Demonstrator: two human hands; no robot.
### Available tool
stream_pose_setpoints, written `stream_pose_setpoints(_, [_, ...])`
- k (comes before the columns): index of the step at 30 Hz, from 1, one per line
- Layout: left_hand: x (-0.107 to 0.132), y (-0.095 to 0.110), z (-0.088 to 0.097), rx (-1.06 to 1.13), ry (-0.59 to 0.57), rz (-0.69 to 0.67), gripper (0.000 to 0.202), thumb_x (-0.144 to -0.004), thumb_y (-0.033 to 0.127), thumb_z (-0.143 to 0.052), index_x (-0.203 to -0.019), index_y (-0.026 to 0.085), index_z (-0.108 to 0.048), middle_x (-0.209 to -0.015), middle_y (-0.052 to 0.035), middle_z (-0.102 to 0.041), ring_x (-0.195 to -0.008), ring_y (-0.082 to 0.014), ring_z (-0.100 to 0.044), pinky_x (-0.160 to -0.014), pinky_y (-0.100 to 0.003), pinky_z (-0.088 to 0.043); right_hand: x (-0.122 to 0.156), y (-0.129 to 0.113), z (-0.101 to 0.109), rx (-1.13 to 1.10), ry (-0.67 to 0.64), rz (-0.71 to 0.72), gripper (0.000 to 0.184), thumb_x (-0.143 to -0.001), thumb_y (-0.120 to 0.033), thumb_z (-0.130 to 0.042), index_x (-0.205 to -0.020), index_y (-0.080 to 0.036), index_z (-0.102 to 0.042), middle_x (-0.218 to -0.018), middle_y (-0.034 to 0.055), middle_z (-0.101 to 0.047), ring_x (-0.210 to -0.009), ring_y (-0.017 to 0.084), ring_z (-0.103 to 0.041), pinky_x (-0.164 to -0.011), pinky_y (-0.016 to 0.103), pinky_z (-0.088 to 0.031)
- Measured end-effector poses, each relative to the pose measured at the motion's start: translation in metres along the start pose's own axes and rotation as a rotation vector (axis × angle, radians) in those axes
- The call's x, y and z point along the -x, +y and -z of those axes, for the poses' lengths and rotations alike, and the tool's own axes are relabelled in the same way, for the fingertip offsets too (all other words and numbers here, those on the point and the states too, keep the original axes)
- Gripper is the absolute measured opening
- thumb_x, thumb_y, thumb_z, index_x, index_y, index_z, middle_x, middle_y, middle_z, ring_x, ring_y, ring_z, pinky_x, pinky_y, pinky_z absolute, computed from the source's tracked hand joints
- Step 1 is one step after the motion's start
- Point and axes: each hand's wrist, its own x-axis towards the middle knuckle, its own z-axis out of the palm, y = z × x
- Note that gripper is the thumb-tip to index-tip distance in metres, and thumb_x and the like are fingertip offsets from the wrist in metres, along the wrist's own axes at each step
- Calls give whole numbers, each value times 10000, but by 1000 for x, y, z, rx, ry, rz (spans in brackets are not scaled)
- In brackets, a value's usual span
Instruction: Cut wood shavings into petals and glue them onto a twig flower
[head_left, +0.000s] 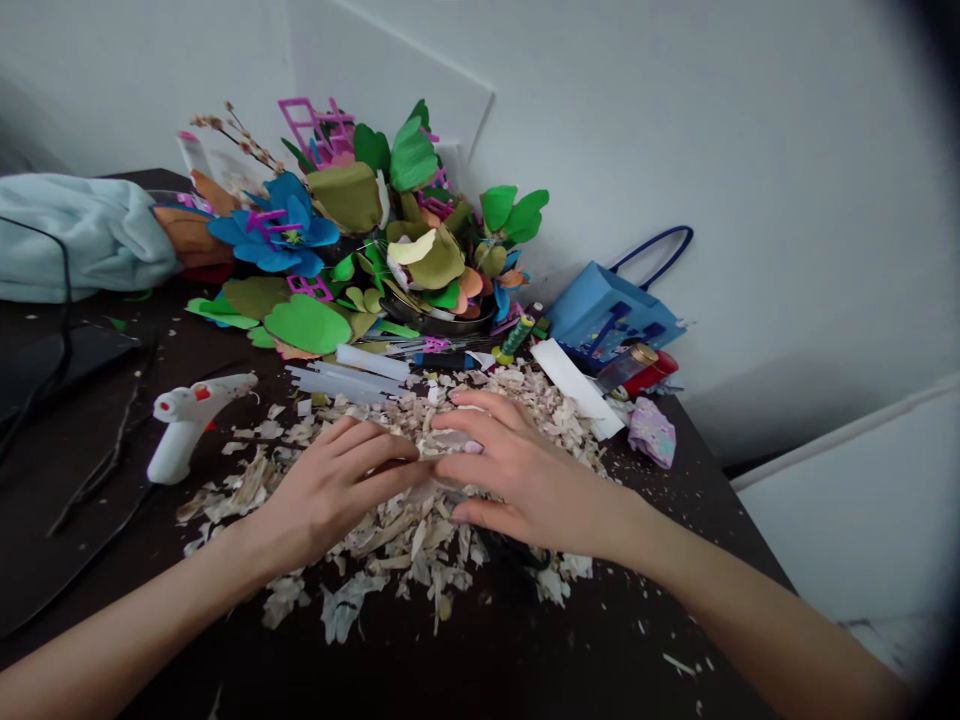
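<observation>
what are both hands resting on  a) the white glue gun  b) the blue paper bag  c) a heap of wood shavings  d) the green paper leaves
c, since the left hand and the right hand both lie flat on the heap of wood shavings, and the white glue gun sits apart from them.

Glue gun (187, 425) beside paper flowers (375, 240)

Whatever lies between the left hand (334, 490) and the right hand (532, 475) is mostly covered by the fingers and cannot be made out, and a dark object (504, 560) shows only in part among the wood shavings (397, 540). The left forearm (127, 640) and right forearm (750, 620) run off the picture's bottom edge, and the pale blue cloth (82, 235) is cut off at the left. The red-and-gold item (637, 368) is too small to identify.
</observation>
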Motion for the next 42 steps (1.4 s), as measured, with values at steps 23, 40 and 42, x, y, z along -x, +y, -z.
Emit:
stream_pose_setpoints(23, [2, -2, -3, 0, 8, 28, 310, -943, 34, -416, -1127, 186, -613, -1038, -88, -665, -882, -218, -545, -759, -356, -403, 2, 5, -4, 41, 16, 6, 159, -915, -298, -619, -940, -146, -654, -1378, 139, -477, -1423, 328, -231, -1112, 528, -345])
stream_pose_setpoints(40, [-3, -7, 5, 586, 63, 488, 158, -934, 157, -531, -981, 207, -673, -961, -56, -684, -893, -159, -656, -761, -269, -522, 25, 0, 14, -104, 626, -141, 202, -911, -204, -585, -1106, -245, -615, -1239, 97, -602, -1200, 278, -551, -987, 495, -488])
stream_pose_setpoints(42, [0, -10, 3, 668, 86, 561, 130, -919, 182, -547, -976, 197, -664, -960, -62, -694, -877, -164, -666, -740, -270, -538, 31, -4, 9, -158, 747, -165, 242, -886, -156, -584, -1100, -259, -629, -1202, 85, -619, -1141, 277, -587, -936, 485, -517])
